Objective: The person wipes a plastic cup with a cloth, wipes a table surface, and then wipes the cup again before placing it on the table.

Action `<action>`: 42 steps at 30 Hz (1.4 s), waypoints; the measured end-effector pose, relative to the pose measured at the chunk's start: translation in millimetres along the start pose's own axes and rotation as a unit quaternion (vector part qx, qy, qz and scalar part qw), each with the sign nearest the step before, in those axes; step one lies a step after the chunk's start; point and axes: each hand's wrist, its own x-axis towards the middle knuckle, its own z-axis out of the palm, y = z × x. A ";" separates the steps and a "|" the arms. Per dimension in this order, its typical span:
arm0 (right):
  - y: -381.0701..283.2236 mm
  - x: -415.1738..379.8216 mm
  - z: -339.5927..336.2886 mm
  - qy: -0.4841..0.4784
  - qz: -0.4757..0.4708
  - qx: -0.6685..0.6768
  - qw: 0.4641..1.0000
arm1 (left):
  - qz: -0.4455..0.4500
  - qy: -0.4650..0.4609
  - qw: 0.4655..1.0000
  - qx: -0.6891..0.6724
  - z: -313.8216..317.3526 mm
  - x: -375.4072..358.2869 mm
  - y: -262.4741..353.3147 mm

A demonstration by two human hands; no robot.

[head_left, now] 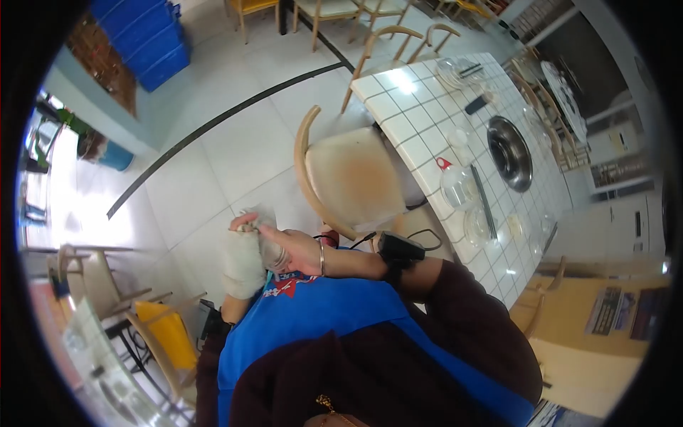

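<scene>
In front of my blue apron (306, 317), my two hands are close together at chest height. My right hand (297, 250), with a bracelet at the wrist, is closed around a clear glass-like vessel (273, 253), partly hidden by the fingers. A white fluffy cloth (243, 265) covers much of my left hand (245, 220) and wrist. Its visible fingers curl at the cloth's upper end, beside the clear vessel. The exact contact between cloth and vessel is blurred. A black device (400, 249) with a cable is strapped on my right forearm.
A chair (356, 178) stands against the white tiled table (434, 142). The table bears a round metal cooker (509, 154), chopsticks (484, 203), a red-tipped clear vessel (456, 186) and other tableware. Blue crates (146, 43) are stacked at upper left; a yellow-covered chair (165, 331) is lower left.
</scene>
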 end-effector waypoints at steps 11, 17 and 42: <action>-12.7 -33.1 -64.7 0.118 -0.113 -0.328 0.930 | -0.061 -0.203 0.972 -0.106 42.8 33.6 -53.0; -85.4 -14.3 -263.5 0.316 -0.145 -0.141 0.927 | -0.434 -0.153 0.773 -0.436 33.9 24.9 -22.9; -239.4 -154.4 -434.5 0.798 -0.055 -0.446 0.401 | -0.443 -0.133 0.775 -0.430 133.2 60.5 23.7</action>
